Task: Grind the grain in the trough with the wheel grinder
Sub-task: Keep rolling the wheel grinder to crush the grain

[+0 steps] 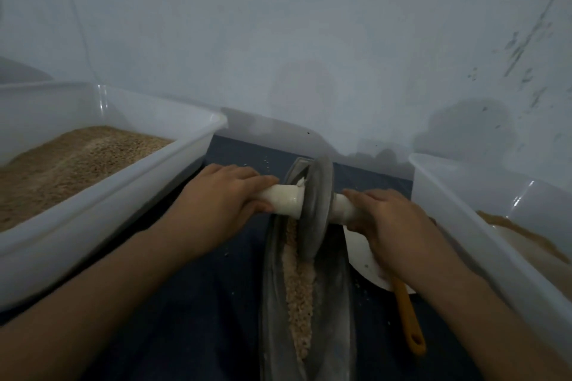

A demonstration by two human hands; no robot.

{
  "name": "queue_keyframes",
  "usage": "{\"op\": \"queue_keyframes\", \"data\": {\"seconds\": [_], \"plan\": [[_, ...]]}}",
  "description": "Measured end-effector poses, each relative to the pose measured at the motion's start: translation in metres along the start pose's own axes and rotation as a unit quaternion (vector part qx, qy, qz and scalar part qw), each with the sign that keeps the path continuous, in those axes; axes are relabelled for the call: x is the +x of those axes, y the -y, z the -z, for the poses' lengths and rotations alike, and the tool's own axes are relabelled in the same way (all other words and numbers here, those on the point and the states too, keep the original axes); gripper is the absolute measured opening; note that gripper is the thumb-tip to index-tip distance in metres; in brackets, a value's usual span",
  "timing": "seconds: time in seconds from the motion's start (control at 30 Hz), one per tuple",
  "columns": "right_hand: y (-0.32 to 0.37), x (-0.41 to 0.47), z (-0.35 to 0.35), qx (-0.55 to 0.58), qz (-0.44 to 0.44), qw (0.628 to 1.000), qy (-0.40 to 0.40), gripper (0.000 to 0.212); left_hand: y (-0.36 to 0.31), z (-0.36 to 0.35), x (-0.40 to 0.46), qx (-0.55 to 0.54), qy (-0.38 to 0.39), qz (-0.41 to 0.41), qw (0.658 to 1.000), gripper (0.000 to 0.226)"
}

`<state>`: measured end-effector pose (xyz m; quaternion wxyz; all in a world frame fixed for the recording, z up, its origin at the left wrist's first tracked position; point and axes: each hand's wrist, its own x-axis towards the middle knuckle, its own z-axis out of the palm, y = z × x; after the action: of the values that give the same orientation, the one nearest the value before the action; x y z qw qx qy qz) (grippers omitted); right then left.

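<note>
At the twelve o'clock end of the trough [337, 288], my left hand [216, 198] and right hand [390, 219] clasp the wheel grinder [315, 210] by its handles above the grain [298, 288]; uneven pressure could tilt it, scattering kernels.

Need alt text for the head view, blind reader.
Two hands, left hand and right hand, grip the white handles of a wheel grinder standing in a dark trough of crushed grain. Translucent bins flank it: left bin holds grain, right bin brown powder.
</note>
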<state>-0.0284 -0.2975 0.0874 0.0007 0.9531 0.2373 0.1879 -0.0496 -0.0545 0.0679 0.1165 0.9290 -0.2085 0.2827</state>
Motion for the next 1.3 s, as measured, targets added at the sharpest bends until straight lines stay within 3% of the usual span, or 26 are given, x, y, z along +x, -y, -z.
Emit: {"op": "queue_keyframes", "data": {"seconds": [0.07,0.13,0.23,0.37,0.43,0.5,0.6,0.67,0.73,0.8,0.93,1.07,1.17,1.23,1.3], "plan": [[0.001,-0.001,0.008,-0.005,0.022,1.000,0.020,0.040,0.005,0.006,0.001,-0.055,0.032,0.009,0.998,0.042],[0.005,-0.006,0.024,-0.025,0.054,0.997,0.054,0.030,0.010,0.020,0.000,-0.141,0.113,0.036,0.983,0.039],[0.010,-0.021,0.050,-0.023,0.097,0.988,0.115,0.023,0.012,0.044,-0.002,-0.256,0.239,0.020,0.936,0.035],[0.017,-0.037,0.076,0.021,0.107,0.982,0.152,0.034,0.012,0.060,-0.003,-0.331,0.327,-0.006,0.885,0.032],[0.018,-0.036,0.074,0.012,0.109,0.984,0.144,0.033,0.010,0.060,-0.003,-0.331,0.333,0.000,0.883,0.031],[0.017,-0.028,0.063,0.011,0.100,0.986,0.129,0.026,0.009,0.054,-0.002,-0.280,0.306,0.016,0.910,0.028],[0.010,-0.012,0.034,-0.002,0.057,0.996,0.074,0.036,0.006,0.036,0.001,-0.158,0.220,0.066,0.960,0.027],[0.005,-0.004,0.016,-0.002,0.016,1.000,0.020,0.042,0.002,0.019,0.001,-0.087,0.122,0.063,0.987,0.035],[0.004,-0.002,0.004,0.001,-0.011,1.000,-0.005,0.047,-0.001,0.006,0.000,-0.025,0.038,0.029,0.999,0.041],[0.003,-0.002,0.000,-0.006,-0.011,1.000,-0.002,0.048,0.002,0.003,0.000,-0.020,0.018,0.014,1.000,0.043],[0.008,-0.008,0.021,-0.046,0.045,0.997,0.044,0.034,0.008,0.019,0.000,-0.144,0.106,0.043,0.983,0.038],[0.017,-0.024,0.059,-0.025,0.092,0.984,0.153,0.023,0.014,0.045,-0.002,-0.283,0.279,0.013,0.918,0.029],[0.018,-0.035,0.075,0.019,0.102,0.981,0.165,0.031,0.015,0.058,-0.003,-0.341,0.349,0.006,0.873,0.030],[0.015,-0.034,0.073,0.031,0.101,0.982,0.155,0.033,0.013,0.058,-0.003,-0.334,0.350,0.011,0.875,0.029],[0.012,-0.025,0.061,0.036,0.091,0.985,0.144,0.034,0.011,0.052,-0.001,-0.277,0.321,0.024,0.905,0.034]]}}
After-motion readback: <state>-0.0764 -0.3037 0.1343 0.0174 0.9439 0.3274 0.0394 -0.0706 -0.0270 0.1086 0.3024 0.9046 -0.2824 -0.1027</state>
